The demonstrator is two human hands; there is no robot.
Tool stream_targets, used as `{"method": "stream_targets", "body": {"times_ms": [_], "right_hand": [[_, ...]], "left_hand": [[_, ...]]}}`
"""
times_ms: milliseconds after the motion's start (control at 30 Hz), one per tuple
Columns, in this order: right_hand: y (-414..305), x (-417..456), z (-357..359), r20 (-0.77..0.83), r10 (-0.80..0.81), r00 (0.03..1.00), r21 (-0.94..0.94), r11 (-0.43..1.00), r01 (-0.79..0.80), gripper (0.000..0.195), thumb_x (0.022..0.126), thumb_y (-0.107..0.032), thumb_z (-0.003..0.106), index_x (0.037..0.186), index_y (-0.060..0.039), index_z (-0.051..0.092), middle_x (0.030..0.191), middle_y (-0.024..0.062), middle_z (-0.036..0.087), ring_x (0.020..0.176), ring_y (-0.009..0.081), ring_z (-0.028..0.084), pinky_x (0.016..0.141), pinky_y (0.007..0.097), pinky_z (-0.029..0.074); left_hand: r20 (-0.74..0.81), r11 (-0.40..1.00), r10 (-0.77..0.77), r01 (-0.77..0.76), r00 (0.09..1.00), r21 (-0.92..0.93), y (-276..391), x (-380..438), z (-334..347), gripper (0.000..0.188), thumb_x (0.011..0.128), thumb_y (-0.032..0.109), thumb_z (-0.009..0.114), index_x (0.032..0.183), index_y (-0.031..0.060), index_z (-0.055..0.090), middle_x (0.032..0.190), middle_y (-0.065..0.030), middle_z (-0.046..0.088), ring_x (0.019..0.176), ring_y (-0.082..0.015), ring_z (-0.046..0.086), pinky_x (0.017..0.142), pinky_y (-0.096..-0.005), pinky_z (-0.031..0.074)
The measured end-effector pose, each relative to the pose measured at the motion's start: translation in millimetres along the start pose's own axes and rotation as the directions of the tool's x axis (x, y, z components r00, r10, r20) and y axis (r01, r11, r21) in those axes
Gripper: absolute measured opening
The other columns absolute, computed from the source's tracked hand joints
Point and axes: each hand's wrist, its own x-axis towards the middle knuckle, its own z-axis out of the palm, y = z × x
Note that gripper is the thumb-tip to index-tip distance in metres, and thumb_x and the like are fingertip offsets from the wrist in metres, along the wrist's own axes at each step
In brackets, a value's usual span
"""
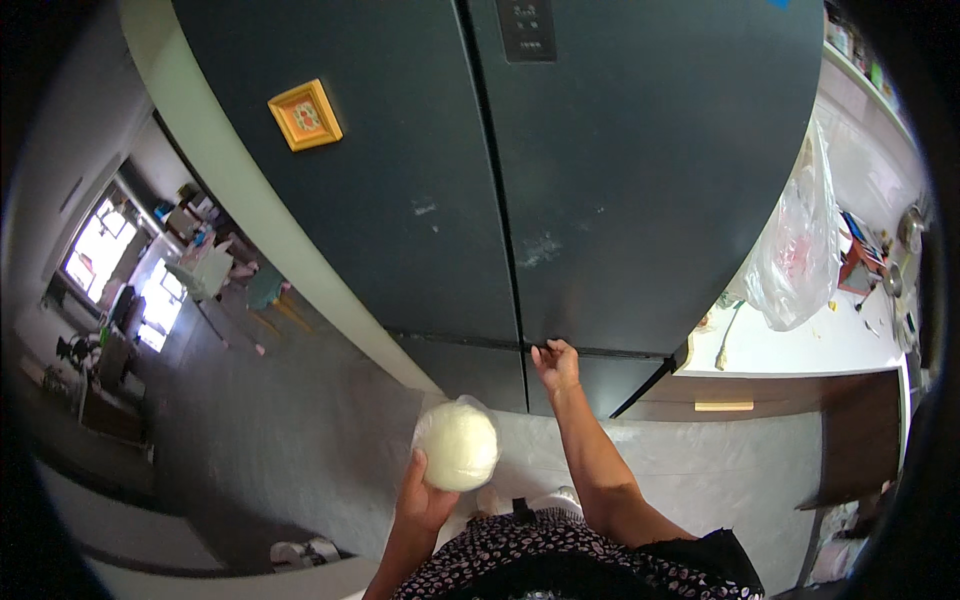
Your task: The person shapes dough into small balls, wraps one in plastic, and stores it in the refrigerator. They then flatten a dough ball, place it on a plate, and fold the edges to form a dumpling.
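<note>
In front of me stands a dark refrigerator [645,180] with upper doors and lower sections, all closed. My right hand [556,364] is at the lower edge of the right upper door, its fingers bent at the gap there; whether they grip the edge cannot be told. My left hand [429,495] holds a round, pale, dough-like ball [461,446] in clear plastic, low before the refrigerator's left side. A small yellow-framed picture [306,115] is on the left door. A dark control panel [527,30] is on the right door.
On the right, a white counter [795,349] bears a cord and small items, with a clear plastic bag [799,247] hanging above it. Beneath is a brown drawer with a pale handle [724,406]. A pale wall edge [300,255] borders the refrigerator's left. Beyond stand a table and stool [266,289].
</note>
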Motion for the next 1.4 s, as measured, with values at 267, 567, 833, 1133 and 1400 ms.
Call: {"method": "stream_targets", "body": {"times_ms": [267, 567, 833, 1133, 1400], "right_hand": [[5.7, -53.7, -39.5, 0.073, -0.085, 0.994, -0.132, 0.987, 0.094, 0.004, 0.081, -0.014, 0.058, 0.078, -0.0124, 0.056, 0.082, 0.0031, 0.058, 0.080, 0.0223, 0.057, 0.073, 0.0391, 0.053], [-5.5, -200.7, -102.4, -0.098, -0.206, 0.974, -0.224, 0.958, 0.180, 0.019, 0.088, -0.029, 0.054, 0.103, -0.0194, 0.059, 0.116, 0.0018, 0.061, 0.111, 0.0237, 0.054, 0.102, 0.0509, 0.034], [-36.9, -261.6, -148.0, -0.268, -0.362, 0.893, -0.171, 0.930, 0.326, 0.057, 0.087, -0.060, 0.055, 0.130, -0.0217, 0.054, 0.131, -0.0006, 0.058, 0.112, 0.0212, 0.052, 0.092, 0.0459, 0.039], [-58.1, -268.2, -166.6, -0.430, -0.474, 0.768, -0.136, 0.875, 0.464, 0.057, 0.087, -0.062, 0.054, 0.125, -0.0199, 0.060, 0.122, 0.0014, 0.063, 0.115, 0.0231, 0.055, 0.095, 0.0465, 0.043], [-57.6, -252.8, -178.6, -0.558, -0.465, 0.687, -0.061, 0.849, 0.525, 0.051, 0.086, -0.054, 0.058, 0.120, -0.0169, 0.057, 0.116, 0.0056, 0.060, 0.107, 0.0246, 0.053, 0.088, 0.0477, 0.041]], "left_hand": [[0.138, 0.987, -0.126, 0.110, 0.982, 0.115, 76.9, 29.2, -30.0, 0.074, 0.092, 0.038, 0.065, 0.149, 0.0040, 0.031, 0.150, -0.0149, 0.041, 0.139, -0.0325, 0.039, 0.115, -0.0537, 0.030], [0.319, 0.966, -0.260, 0.248, 0.911, 0.076, 89.9, 101.0, 14.1, 0.078, 0.080, 0.023, 0.080, 0.143, 0.0021, 0.039, 0.140, -0.0095, 0.050, 0.132, -0.0261, 0.045, 0.113, -0.0466, 0.035], [0.428, 0.931, -0.349, 0.361, 0.834, 0.056, 56.0, 146.3, 83.6, 0.070, 0.082, 0.019, 0.081, 0.139, 0.0019, 0.044, 0.137, -0.0089, 0.054, 0.129, -0.0234, 0.049, 0.111, -0.0429, 0.038], [0.475, 0.895, -0.408, 0.445, 0.780, 0.038, 20.5, 174.6, 130.7, 0.069, 0.080, 0.019, 0.082, 0.137, 0.0028, 0.046, 0.134, -0.0073, 0.056, 0.127, -0.0225, 0.051, 0.112, -0.0409, 0.038], [0.471, 0.904, -0.390, 0.427, 0.791, 0.031, 19.6, 177.0, 178.0, 0.075, 0.077, 0.023, 0.085, 0.139, 0.0052, 0.046, 0.135, -0.0064, 0.055, 0.127, -0.0234, 0.051, 0.113, -0.0421, 0.037]]}}
